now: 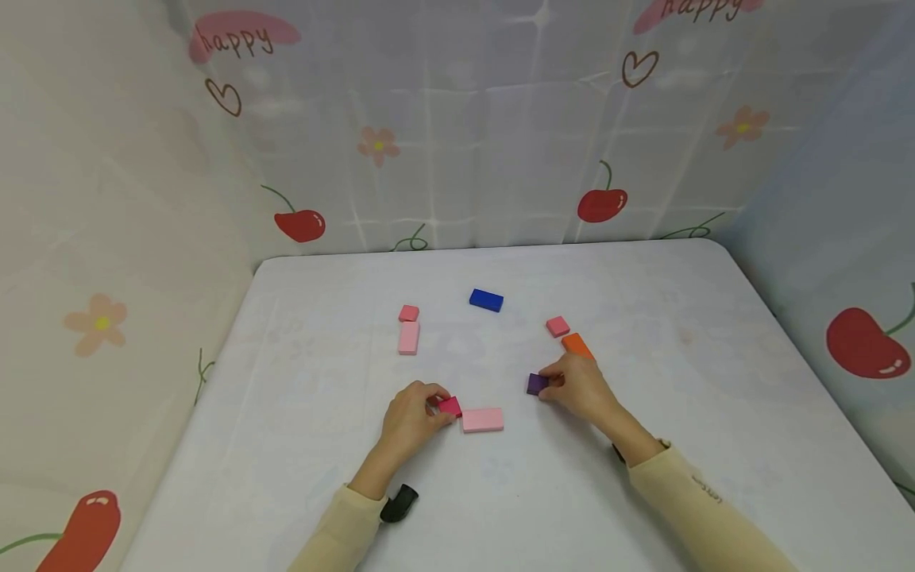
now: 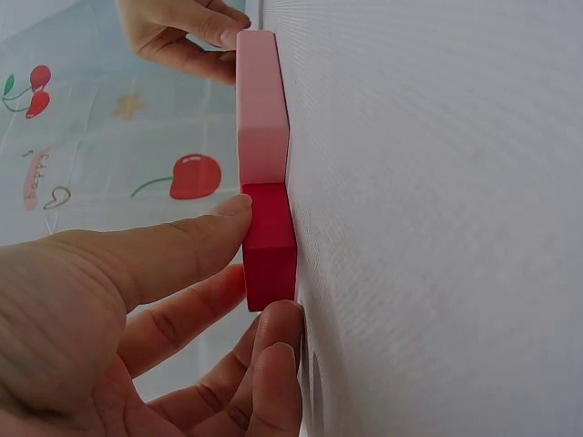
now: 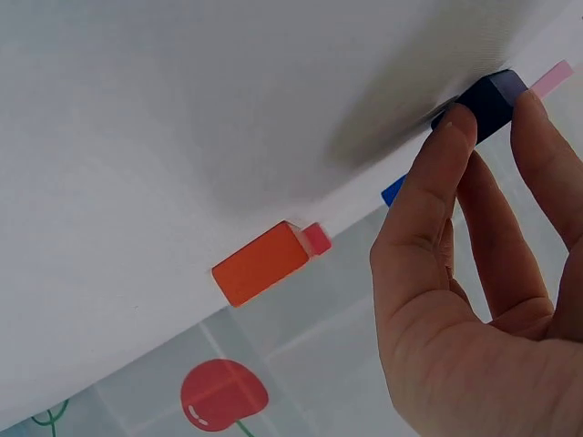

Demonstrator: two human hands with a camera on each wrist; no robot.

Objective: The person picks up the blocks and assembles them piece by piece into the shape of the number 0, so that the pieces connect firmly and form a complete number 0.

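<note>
Grip of the left hand (image 1: 411, 421) narrow around a small red block (image 1: 450, 407), at the left end of a pale pink block (image 1: 483, 420) on the white counter (image 1: 322, 381), right hand (image 1: 582, 388) pinching a dark purple block (image 1: 534, 384), near an orange block (image 1: 577, 345).

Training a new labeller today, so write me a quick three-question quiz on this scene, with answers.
1. What colour is the block that the right hand holds?
A) green
B) dark purple
C) white

2. True or false: the left hand holds the blue block.

3. Fill in: near the far end of the orange block lies a small ____ block.

Key:
1. B, dark purple
2. False; it holds the red block
3. Pink; the small pink block shows in the head and right wrist views
</note>
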